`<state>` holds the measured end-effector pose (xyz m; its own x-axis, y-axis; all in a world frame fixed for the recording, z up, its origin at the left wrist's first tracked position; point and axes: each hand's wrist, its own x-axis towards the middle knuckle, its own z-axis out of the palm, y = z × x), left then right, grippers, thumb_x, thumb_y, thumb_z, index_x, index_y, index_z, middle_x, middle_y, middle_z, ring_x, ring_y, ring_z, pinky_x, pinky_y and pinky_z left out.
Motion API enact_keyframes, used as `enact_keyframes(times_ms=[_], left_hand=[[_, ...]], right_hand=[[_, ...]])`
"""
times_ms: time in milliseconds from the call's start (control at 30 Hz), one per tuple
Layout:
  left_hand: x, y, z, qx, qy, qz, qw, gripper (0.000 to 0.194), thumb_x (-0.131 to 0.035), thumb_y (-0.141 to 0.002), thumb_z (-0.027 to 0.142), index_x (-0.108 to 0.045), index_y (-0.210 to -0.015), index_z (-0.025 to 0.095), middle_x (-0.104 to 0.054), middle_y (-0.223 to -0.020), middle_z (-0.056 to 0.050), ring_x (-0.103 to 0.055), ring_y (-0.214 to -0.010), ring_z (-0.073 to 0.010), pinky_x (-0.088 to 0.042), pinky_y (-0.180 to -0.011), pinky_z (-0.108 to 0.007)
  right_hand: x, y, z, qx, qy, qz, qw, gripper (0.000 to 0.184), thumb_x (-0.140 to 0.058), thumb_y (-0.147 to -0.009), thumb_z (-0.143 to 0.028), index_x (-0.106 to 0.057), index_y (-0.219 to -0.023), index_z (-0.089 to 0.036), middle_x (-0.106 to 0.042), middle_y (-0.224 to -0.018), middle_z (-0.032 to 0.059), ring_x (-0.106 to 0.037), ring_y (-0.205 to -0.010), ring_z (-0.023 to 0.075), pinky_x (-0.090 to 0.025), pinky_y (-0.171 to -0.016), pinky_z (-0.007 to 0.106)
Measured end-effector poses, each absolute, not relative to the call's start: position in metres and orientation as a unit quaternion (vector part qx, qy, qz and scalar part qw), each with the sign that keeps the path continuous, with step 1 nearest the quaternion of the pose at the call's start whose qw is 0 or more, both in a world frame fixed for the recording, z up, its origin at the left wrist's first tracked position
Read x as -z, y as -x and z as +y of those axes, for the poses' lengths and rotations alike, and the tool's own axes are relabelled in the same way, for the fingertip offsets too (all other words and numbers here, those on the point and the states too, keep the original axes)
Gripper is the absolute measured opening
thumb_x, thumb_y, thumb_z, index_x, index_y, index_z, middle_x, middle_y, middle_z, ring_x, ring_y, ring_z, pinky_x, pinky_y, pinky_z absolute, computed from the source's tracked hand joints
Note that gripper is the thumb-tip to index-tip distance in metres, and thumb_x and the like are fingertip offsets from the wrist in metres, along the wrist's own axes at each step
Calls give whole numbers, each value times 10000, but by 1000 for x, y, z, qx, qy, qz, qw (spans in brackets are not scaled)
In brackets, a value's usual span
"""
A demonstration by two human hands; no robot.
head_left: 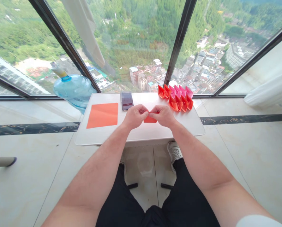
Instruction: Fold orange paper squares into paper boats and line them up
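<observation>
A small folded piece of orange-red paper [150,119] is at the middle of the white table, partly hidden by my fingers. My left hand [136,116] pinches its top edge from the left. From the right, my right hand [164,115] pinches the same edge, the fingertips of both hands almost meeting. To the left lies a flat orange sheet of paper [102,115] with a faint crease across it. Several folded paper pieces stand in two rows beyond my right hand: red ones [181,103] in front, pink ones [181,91] and more red ones behind.
A phone [127,101] lies on the white table [107,135] beyond my left hand. Behind the table's left end is a large blue water bottle [72,90]. Tall windows with dark frames [178,41] rise behind the table. A pale curtain [268,88] hangs at the right.
</observation>
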<state>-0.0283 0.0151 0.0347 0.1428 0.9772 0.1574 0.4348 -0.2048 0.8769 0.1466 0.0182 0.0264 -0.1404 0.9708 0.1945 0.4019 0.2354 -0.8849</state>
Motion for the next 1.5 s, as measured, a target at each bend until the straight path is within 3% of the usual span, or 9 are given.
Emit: enact_keyframes(times_ms=[533, 767, 933, 1100, 1367, 1500], left_hand=[[-35, 27, 14, -444, -592, 599, 305, 63, -641, -734, 256, -657, -698, 206, -658, -671, -7, -574, -657, -173, -437, -663, -281], [-28, 38, 21, -470, -529, 626, 329, 50, -666, -688, 245, -664, -674, 198, -627, -618, 0, -540, -599, -155, -411, -598, -273], [-27, 34, 21, -482, -516, 596, 383, 96, -678, -670, 281, -655, -674, 188, -620, -615, 5, -526, -583, -137, -405, -564, -257], [-29, 27, 19, -473, -495, 605, 405, 79, -689, -633, 257, -649, -641, 189, -591, -579, 14, -491, -552, -127, -384, -547, -265], [-26, 26, 22, -490, -442, 610, 439, 44, -663, -626, 213, -644, -628, 174, -575, -558, 14, -466, -524, -106, -369, -526, -253], [-28, 25, 22, -490, -433, 618, 437, 23, -661, -636, 171, -647, -620, 161, -561, -544, 11, -455, -511, -98, -348, -503, -243]], right_hand=[[-20, -149, 24, -421, 498, -553, 519, 234, -765, -699, -405, -675, -705, -189, -669, -677, -2, -590, -641, 140, -475, -605, 277], [-22, -161, 32, -438, 471, -463, 610, 271, -764, -715, -444, -641, -730, -204, -656, -714, 3, -619, -692, 138, -543, -733, 318], [-23, -157, 25, -471, 460, -550, 513, 344, -824, -650, -430, -711, -880, -200, -711, -847, 24, -646, -773, 156, -527, -706, 291], [-19, -153, 26, -447, 512, -547, 488, 219, -797, -644, -368, -696, -673, -175, -641, -625, -16, -541, -586, 118, -419, -560, 259], [-22, -152, 26, -491, 513, -535, 457, 298, -791, -634, -426, -728, -757, -162, -663, -679, 0, -561, -636, 130, -434, -617, 270], [-23, -152, 25, -465, 550, -539, 437, 290, -793, -625, -420, -672, -639, -157, -584, -582, -25, -503, -576, 113, -389, -563, 260]])
